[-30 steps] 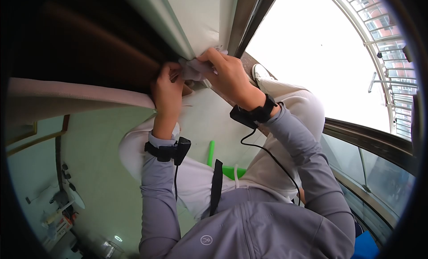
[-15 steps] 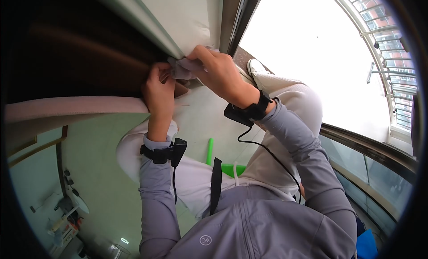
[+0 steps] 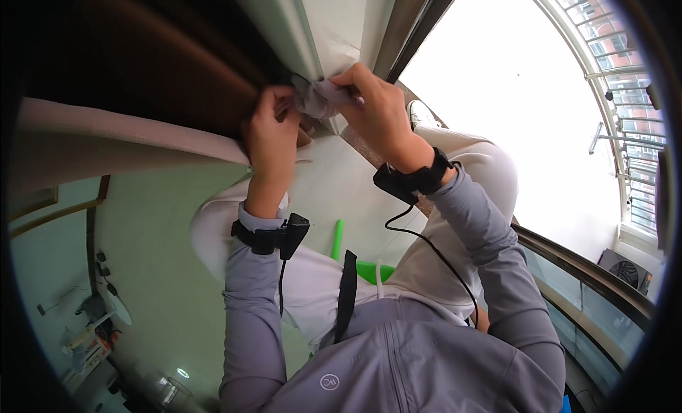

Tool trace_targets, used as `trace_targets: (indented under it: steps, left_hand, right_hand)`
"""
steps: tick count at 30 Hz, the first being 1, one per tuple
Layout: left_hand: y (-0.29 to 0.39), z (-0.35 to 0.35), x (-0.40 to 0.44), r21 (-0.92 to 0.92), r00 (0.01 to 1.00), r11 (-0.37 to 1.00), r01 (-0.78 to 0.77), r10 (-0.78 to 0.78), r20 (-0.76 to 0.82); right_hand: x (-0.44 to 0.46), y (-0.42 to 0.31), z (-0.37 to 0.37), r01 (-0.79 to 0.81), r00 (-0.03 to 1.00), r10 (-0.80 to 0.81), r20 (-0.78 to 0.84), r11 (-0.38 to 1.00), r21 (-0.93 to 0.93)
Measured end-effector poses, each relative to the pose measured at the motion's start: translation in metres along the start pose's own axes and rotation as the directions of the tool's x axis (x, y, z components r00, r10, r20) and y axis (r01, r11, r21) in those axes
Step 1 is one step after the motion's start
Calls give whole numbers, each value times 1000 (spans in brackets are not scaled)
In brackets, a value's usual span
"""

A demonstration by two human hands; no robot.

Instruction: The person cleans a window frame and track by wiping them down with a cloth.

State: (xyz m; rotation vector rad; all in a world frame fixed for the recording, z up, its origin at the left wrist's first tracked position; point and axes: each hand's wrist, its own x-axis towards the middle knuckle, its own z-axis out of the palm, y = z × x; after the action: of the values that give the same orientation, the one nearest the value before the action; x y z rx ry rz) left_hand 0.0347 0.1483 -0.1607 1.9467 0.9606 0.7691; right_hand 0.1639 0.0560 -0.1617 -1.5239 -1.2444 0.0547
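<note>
A greyish-lilac bunched cloth (image 3: 312,99) is held between my two hands, close to the pale vertical edge of the wall (image 3: 302,36). My right hand (image 3: 380,111) is closed on the cloth's right part, thumb and forefinger pinching it. My left hand (image 3: 273,139) is at the cloth's left end with fingers curled in a pinch; its fingertips partly hide what they grip. Just left of that hand runs the edge of a pinkish-beige fabric panel (image 3: 135,125), with a dark brown surface (image 3: 142,51) behind it. Black bands with cabled boxes sit on both wrists.
Between my legs is a green plastic object (image 3: 373,272) with an upright green bar (image 3: 337,239). A dark-framed opening to a bright barred balcony (image 3: 511,115) lies to the right. Household items (image 3: 92,342) stand far off at lower left on the pale floor (image 3: 149,271).
The view has shifted, so the wall edge appears further right. Both hands and the cloth also sit further right and slightly higher in view. The hands keep their grip.
</note>
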Motion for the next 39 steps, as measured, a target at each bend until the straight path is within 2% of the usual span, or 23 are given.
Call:
trace_targets:
  steps: [1,2,6,8,11,12,14,15,18,20,21,24,29,33,36,38,39]
  left_hand:
    - [0,-2,1,-8,996,997,-78,77,-45]
    - [-1,-2,2,14,996,996,-84,85,-24]
    - [-5,-1,5,209,998,978,-28,14,65]
    - [-7,4,3,295,991,955,-6,-34,129]
    - [0,3,1,159,988,986,60,-82,134]
    - [-2,1,0,82,994,996,20,-28,101]
    - [-5,-3,-1,-72,997,995,-72,75,28]
    - [-2,-4,0,-74,996,993,-88,88,-3]
    - [4,-8,2,-61,992,992,-114,110,-64]
    - [5,-9,4,-54,991,991,-125,122,-59]
    - [7,-9,5,-32,992,993,-111,110,-56]
    - [8,-11,6,44,995,996,-84,86,-50]
    - [12,-9,5,213,999,977,-34,32,14]
    - [13,-6,4,152,995,986,62,-73,68]
    - [23,-9,5,82,985,988,133,-141,96]
    - [28,-13,0,69,975,981,182,-189,113]
    - [17,-10,-3,-34,1000,999,-14,14,2]
  right_hand:
    - [4,-3,-3,-10,1000,10,23,1000,-11]
    - [7,-5,-5,-20,999,21,48,1000,-21]
    - [9,-9,-4,-123,961,157,226,980,-157]
    - [1,0,-2,-126,957,165,239,978,-167]
    - [3,-1,2,-67,957,128,259,971,-231]
    - [4,-6,1,-39,957,111,266,965,-261]
    - [15,-27,-9,-83,959,145,244,966,-247]
    - [22,-34,-14,-99,961,156,230,966,-241]
    - [26,-36,-20,-226,964,229,132,973,-41]
    - [19,-32,-10,-210,978,209,24,977,34]
    - [17,-30,-7,-195,980,198,-30,978,67]
    - [17,-34,0,-172,984,173,-42,985,17]
    - [12,-29,4,-269,963,269,13,960,81]
    - [6,-24,10,-306,951,309,-23,948,85]
    - [7,-26,4,-389,921,386,57,919,69]
    - [4,-25,4,-322,947,322,5,943,88]
    - [5,-25,3,-288,957,291,-19,953,97]
